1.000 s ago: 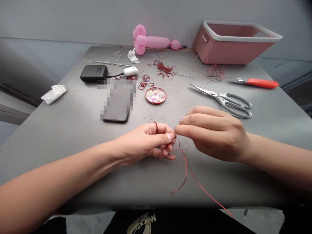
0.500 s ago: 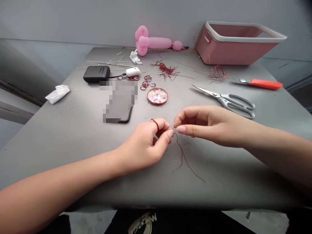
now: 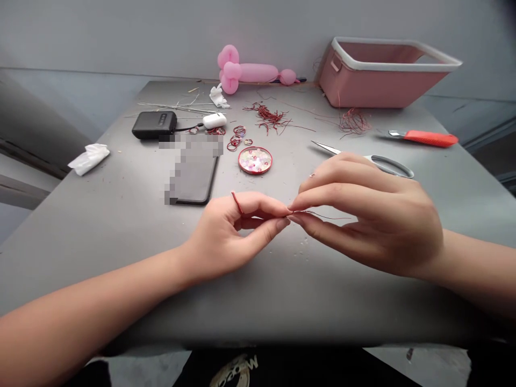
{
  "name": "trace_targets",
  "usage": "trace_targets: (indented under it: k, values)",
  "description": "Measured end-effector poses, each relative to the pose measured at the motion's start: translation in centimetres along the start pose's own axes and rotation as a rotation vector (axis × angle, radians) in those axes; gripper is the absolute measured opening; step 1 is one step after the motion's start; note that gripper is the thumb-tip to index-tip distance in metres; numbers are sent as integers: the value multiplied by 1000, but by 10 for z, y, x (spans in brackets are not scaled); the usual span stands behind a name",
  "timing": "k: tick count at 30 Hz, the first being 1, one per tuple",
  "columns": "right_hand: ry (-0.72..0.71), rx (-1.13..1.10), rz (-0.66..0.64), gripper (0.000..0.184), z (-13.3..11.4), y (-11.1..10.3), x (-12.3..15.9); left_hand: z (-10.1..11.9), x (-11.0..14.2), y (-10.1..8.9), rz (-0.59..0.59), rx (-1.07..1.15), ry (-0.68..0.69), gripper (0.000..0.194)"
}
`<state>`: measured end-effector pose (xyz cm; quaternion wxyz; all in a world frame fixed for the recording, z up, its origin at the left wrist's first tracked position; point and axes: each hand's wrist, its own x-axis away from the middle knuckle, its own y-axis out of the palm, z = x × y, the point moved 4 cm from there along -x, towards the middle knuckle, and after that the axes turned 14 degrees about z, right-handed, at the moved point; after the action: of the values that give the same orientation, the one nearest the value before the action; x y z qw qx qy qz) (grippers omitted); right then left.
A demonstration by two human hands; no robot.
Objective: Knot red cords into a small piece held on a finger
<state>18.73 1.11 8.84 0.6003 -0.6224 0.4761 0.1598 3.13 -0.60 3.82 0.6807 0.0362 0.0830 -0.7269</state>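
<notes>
Thumb and forefinger of my left hand (image 3: 237, 231) pinch a thin dark red cord (image 3: 322, 215) above the near middle of the table. My right hand (image 3: 371, 215) pinches the same cord right at the left fingertips, and its loose end trails out to the right under the palm. Most of the held part is hidden between the fingers. A red cord loop (image 3: 237, 202) circles my left forefinger. Just beyond the hands stands a round red-rimmed dish (image 3: 255, 173) of pale and pink beads. Scissors (image 3: 389, 165) lie partly behind my right hand.
A phone (image 3: 197, 180), a black power bank (image 3: 154, 124) and a white earbud case (image 3: 214, 120) lie left. Red cord scraps (image 3: 268, 114) and finished loops (image 3: 234, 142) are behind the dish. A pink bin (image 3: 366, 86), balloon (image 3: 258, 72) and orange cutter (image 3: 431, 138) sit farther off.
My right hand has turned and come in to pinch the cord against my left fingertips. The cord's ends, hanging down before, now run rightward. My left forefinger has straightened somewhat.
</notes>
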Motion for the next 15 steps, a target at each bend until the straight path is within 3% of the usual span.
trace_targets:
  k: [8, 11, 15]
  values:
    - [-264, 52, 104, 13, -3, 14, 20, 11, -2, -10, 66, -575, 463, 13]
    - [-183, 36, 178, 17, 10, 21, 26, 8, -5, -13, 97, -644, 468, 19]
    - [-138, -7, 181, 11, 25, 34, 27, 4, -12, -18, 144, -704, 464, 20]
